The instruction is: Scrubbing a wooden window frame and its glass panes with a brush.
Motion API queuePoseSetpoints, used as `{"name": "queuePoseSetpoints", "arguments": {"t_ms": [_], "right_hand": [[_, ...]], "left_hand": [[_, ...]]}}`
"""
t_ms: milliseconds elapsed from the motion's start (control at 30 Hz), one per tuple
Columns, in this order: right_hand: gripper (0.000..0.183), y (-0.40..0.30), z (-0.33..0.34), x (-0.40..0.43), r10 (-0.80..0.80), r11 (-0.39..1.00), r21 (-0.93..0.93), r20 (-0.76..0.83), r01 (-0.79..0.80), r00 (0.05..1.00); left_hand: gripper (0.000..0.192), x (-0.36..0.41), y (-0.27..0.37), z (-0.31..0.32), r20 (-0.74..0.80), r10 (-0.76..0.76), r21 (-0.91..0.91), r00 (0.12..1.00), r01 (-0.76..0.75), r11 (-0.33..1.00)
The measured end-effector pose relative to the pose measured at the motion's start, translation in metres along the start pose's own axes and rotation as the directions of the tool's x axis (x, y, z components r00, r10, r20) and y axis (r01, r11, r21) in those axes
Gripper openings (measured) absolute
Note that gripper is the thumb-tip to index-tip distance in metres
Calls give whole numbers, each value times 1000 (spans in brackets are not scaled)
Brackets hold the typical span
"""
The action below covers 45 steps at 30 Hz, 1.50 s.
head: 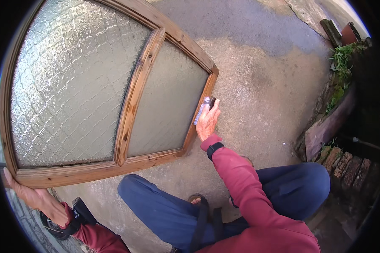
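A wooden window sash (79,174) with two panes of patterned glass (69,85) stands tilted before me. A wooden glazing bar (136,98) parts the panes. My left hand (34,194) grips the near corner of the sash at the far left, its fingertips partly hidden behind the wood. At the opposite end, my right hand (207,121) holds a small brush with pale bristles (199,116) and a dark back. Those bristles press against the narrow end rail (204,91); the palm covers part of the brush.
Rough concrete ground (253,104) spreads below, with a darker patch (240,22) farther off. Along the right run green plants (342,63), a leaning slab (327,126) and stacked bricks (343,167). A coil of dark cable (52,226) lies at lower left, and my bent knees (145,196) are close to the sash.
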State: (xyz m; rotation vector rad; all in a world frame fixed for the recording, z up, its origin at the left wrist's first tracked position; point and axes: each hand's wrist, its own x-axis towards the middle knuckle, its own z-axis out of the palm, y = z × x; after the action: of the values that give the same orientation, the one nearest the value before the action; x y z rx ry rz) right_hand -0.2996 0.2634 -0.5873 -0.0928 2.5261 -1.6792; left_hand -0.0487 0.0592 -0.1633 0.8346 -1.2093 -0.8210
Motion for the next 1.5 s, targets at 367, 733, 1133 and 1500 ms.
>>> {"name": "queuePoseSetpoints", "arguments": {"t_ms": [367,733,1133,1500], "right_hand": [[57,23,-7,-118,167,984,-84,109,-158,980],[56,0,-4,-99,284,959,-79,193,-273,939],[51,-15,-12,-139,230,973,-55,191,-223,954],[58,-19,-5,-102,11,987,-159,136,11,991]], "left_hand": [[35,-18,0,22,-70,58,35,996,-56,998],[35,-1,0,2,32,16,-61,999,-14,998],[33,-14,3,13,-36,47,-47,998,-49,998],[32,-21,2,3,-78,114,-38,990,-117,992]]}}
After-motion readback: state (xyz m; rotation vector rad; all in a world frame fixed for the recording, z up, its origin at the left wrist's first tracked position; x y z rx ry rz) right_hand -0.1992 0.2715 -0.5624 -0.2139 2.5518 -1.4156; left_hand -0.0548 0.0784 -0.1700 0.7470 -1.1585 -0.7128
